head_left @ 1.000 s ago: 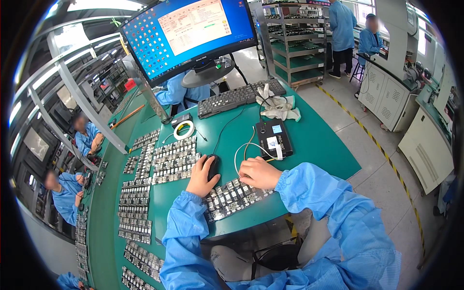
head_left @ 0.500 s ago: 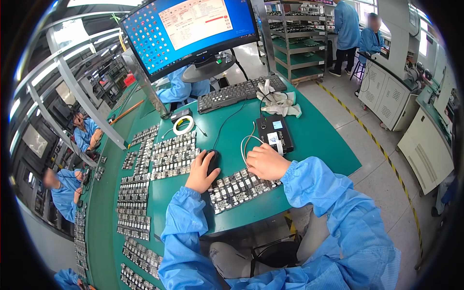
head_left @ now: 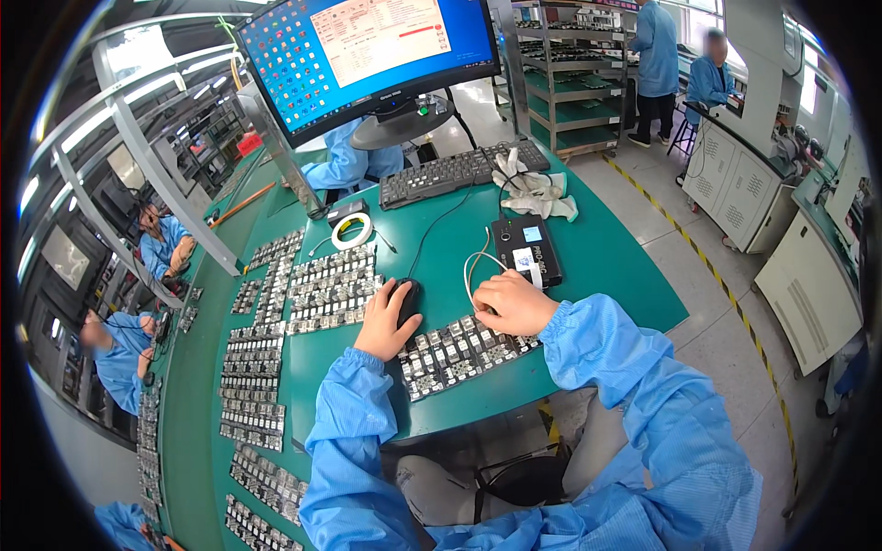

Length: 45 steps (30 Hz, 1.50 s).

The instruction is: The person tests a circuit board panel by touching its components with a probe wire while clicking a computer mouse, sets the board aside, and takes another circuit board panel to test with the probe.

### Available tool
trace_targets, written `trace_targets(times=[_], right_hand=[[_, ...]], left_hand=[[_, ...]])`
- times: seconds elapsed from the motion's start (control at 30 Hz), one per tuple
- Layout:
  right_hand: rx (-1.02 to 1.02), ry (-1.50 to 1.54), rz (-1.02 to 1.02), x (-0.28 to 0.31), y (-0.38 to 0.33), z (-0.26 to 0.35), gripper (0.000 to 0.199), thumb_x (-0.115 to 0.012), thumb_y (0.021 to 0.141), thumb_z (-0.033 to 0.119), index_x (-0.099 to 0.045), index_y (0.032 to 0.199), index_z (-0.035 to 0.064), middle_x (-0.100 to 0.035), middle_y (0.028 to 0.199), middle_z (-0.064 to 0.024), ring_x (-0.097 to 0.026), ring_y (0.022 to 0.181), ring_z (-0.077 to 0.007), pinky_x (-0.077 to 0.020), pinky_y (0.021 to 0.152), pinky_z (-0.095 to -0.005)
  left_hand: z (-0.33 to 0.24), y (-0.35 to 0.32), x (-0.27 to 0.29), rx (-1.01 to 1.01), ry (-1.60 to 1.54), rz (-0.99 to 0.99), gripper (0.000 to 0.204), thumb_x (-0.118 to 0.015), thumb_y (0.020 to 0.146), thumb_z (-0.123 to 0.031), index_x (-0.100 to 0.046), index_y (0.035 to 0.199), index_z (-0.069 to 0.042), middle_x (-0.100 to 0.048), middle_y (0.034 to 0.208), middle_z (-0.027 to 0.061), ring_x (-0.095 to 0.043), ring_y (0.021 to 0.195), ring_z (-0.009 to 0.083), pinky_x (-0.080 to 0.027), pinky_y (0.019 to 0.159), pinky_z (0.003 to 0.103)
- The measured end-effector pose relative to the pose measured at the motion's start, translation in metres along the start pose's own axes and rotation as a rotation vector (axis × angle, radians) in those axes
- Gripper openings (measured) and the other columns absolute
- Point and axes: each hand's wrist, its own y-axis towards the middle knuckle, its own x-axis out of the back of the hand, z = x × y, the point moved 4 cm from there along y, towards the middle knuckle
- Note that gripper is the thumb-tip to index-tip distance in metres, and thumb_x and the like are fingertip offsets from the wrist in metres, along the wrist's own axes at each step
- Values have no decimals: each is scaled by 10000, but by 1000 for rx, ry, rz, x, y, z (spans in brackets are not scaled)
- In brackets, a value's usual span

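My left hand point(head_left: 384, 323) rests around a black computer mouse point(head_left: 410, 301), its fingers lying over the mouse's left side. Over the upper edge of a panel of small circuit boards point(head_left: 450, 356), my right hand point(head_left: 514, 304) is closed, fingertips pinched together and pointing down. A thin white cable point(head_left: 468, 264) loops into those fingers; its tip is hidden beneath them. Just beyond the right hand sits a black box point(head_left: 526, 241) with a small lit display and a white label. The boards lie flat near the table's front edge.
More board panels point(head_left: 333, 289) cover the table's left side. Behind them lie a white cable coil point(head_left: 351, 231), a keyboard point(head_left: 432, 184), crumpled gloves point(head_left: 533, 186) and a monitor point(head_left: 367, 55). Co-workers in blue point(head_left: 124, 358) sit along the left bench. A shelf rack point(head_left: 570, 87) stands beyond.
The view has shifted slightly. My left hand stays on the mouse, and my right hand stays at the boards' upper edge with the cable, barely moved.
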Motion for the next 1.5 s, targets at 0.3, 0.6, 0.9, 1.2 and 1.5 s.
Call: trace_targets(times=[0.3,0.6,0.9,1.2,1.5], right_hand=[[-116,421,-61,6,27,3,163,-665,847,169,-618,842,12,-637,762,-105,-638,709,-257,-487,647,-377],[-109,380,110,-34,38,18,161,-672,861,181,-622,842,29,-615,787,-86,-593,775,-248,-468,709,-379],[-44,280,87,-35,33,19,156,-658,870,203,-621,836,55,-589,845,-59,-550,888,-256,-411,828,-390],[-32,248,63,-36,31,21,154,-657,869,215,-624,840,68,-589,845,-39,-548,901,-233,-389,851,-379],[-44,237,66,-35,30,22,150,-658,870,217,-621,844,74,-585,845,-34,-546,909,-228,-379,857,-379]], left_hand=[[4,3,3,-10,47,-41,611,-658,861,-283,-434,1398,-97,-363,1439,237,-408,1275,440,-336,1076,469],[3,-1,0,1,28,-22,626,-657,857,-298,-425,1406,-107,-357,1436,241,-391,1280,444,-327,1082,481],[1,2,1,-6,29,-23,632,-656,853,-299,-422,1406,-104,-362,1425,257,-406,1256,449,-327,1077,492],[3,2,1,14,34,2,623,-656,862,-277,-418,1410,-100,-343,1452,229,-377,1301,435,-318,1091,472],[1,0,1,10,40,-6,620,-658,860,-275,-422,1407,-102,-345,1451,230,-388,1294,436,-331,1084,468]])
